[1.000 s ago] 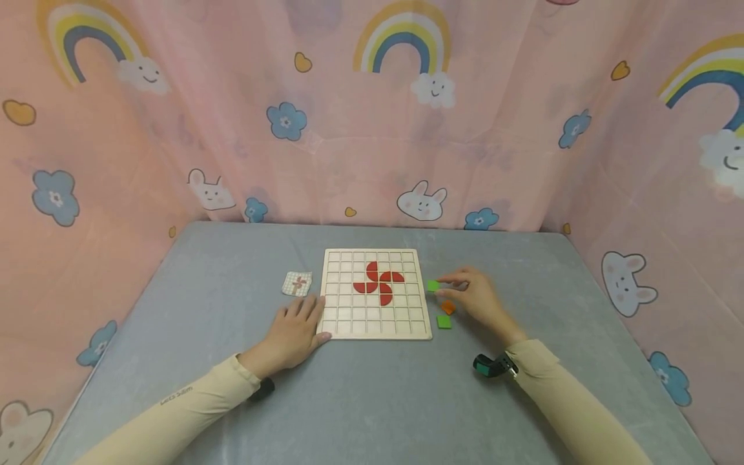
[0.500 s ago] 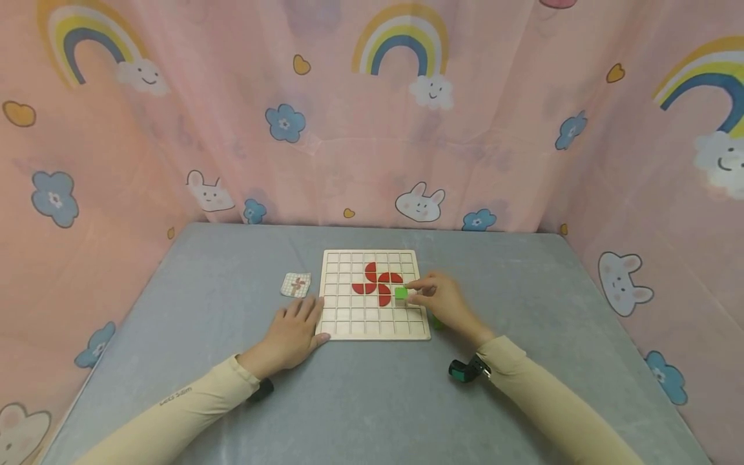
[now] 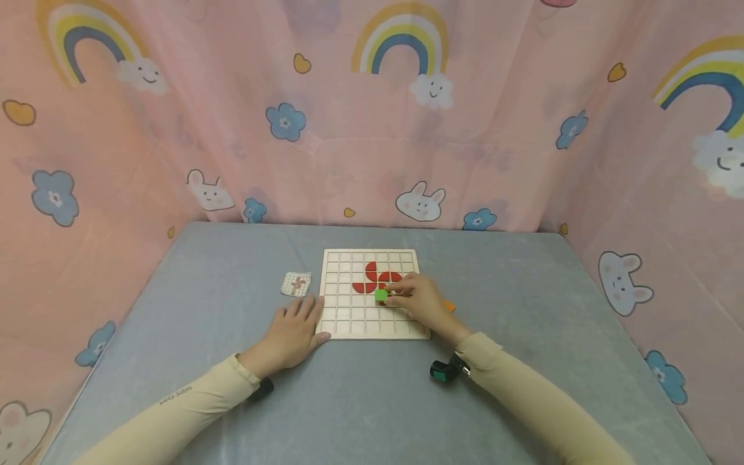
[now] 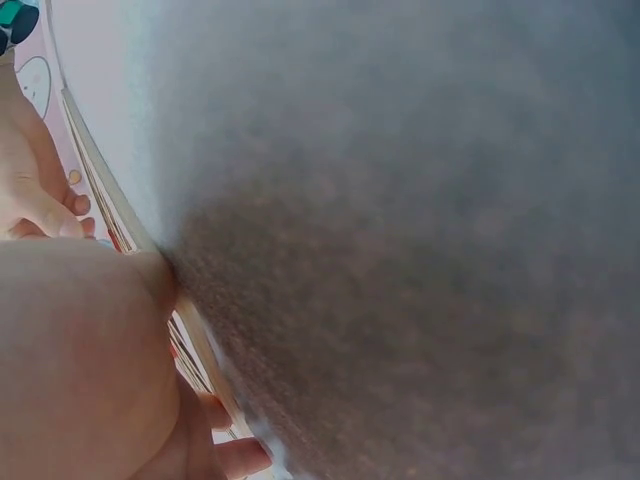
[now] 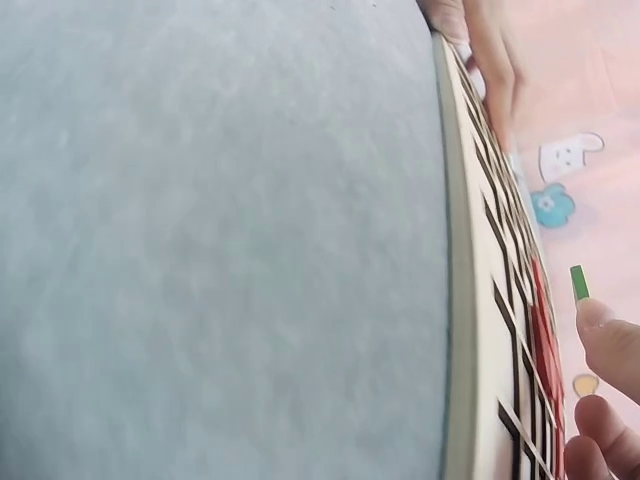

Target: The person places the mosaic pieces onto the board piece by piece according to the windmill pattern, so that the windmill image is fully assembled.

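Note:
In the head view, a pale wooden grid board (image 3: 349, 316) lies on the table, with red quarter-round pieces (image 3: 364, 288) set in a pinwheel on its cells. My right hand (image 3: 427, 300) pinches a green square tile (image 3: 380, 295) over the board, hiding part of the pinwheel. In the right wrist view the green tile (image 5: 580, 283) stands out from the fingertips, apart from the board. My left hand (image 3: 289, 336) rests at the board's left edge, its fingers extended and the thumb by the near corner.
A small paper card (image 3: 296, 284) printed with a pinwheel on a grid lies left of the board. An orange piece (image 3: 449, 306) shows partly behind the right hand. The grey table (image 3: 360, 400) meets a pink patterned curtain (image 3: 331, 168) at the back.
My right hand has carried the green tile leftward from beside the board to over the pinwheel's lower part. It now hides the other green tile on the table. The left hand stays put.

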A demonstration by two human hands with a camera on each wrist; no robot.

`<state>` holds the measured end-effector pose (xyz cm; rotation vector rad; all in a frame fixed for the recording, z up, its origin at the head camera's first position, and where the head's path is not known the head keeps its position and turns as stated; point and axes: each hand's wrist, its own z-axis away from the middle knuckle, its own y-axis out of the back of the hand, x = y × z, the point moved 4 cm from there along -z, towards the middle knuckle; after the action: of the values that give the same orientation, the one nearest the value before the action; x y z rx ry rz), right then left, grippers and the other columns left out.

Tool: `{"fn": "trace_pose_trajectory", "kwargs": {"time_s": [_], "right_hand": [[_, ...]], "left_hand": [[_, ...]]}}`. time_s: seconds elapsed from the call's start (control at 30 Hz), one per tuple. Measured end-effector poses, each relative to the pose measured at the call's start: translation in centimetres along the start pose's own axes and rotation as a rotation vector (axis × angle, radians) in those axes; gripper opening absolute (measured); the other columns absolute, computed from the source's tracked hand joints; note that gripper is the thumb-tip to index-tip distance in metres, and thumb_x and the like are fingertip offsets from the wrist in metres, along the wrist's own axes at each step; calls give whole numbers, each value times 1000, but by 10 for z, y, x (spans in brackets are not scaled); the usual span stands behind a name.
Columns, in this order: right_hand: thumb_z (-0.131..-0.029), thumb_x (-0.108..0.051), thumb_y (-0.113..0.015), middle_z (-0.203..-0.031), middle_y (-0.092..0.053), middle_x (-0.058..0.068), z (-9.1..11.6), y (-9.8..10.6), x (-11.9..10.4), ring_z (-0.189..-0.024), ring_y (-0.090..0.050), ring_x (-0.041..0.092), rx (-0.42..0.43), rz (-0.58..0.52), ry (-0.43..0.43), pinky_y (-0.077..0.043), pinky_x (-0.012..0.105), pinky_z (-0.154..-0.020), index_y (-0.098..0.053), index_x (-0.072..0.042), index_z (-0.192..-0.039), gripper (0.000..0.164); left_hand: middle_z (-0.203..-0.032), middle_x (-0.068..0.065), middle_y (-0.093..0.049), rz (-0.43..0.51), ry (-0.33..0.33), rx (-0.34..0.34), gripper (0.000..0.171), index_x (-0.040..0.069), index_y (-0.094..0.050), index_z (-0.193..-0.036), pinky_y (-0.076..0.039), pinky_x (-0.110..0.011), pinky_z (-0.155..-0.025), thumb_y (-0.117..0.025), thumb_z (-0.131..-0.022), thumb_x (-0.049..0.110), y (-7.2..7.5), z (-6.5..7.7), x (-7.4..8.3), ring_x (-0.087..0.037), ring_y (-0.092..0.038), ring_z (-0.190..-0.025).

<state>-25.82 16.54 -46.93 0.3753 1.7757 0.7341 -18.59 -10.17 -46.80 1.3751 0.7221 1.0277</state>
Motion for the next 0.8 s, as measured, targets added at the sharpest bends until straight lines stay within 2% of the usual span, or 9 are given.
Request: {"fn": "trace_pose_trajectory", "kwargs": {"time_s": [0.2,0.43,0.8], "right_hand": [[-88,-17,-89,-95,-70,4,1,-10,-2,-85,-59,15,-20,-12,-2,-47,28,-74,-84,-8,-113,26],[-88,-16,-89,-97,-71,5,0,-15,-4,-86,-60,15,-2,-16,-1,-48,29,-74,-84,-7,-113,27],[-88,-17,-89,-94,-68,4,0,-17,-3,-83,-56,16,0,-19,-56,-43,28,-72,-84,-8,-115,29]], "left_hand": [[-164,-30,-37,-14,-3,-7,71,-8,-35,-160,-38,-67,-111,-55,-111,38,-2,-1,0,-51,-36,-149],[-164,-30,-37,-8,8,-7,71,-8,-35,-160,-37,-68,-112,-56,-110,38,-3,-1,-1,-51,-35,-150],[-165,-29,-36,-12,10,-9,72,-7,-35,-161,-37,-67,-112,-57,-110,39,-3,-2,-2,-51,-35,-150]]}}
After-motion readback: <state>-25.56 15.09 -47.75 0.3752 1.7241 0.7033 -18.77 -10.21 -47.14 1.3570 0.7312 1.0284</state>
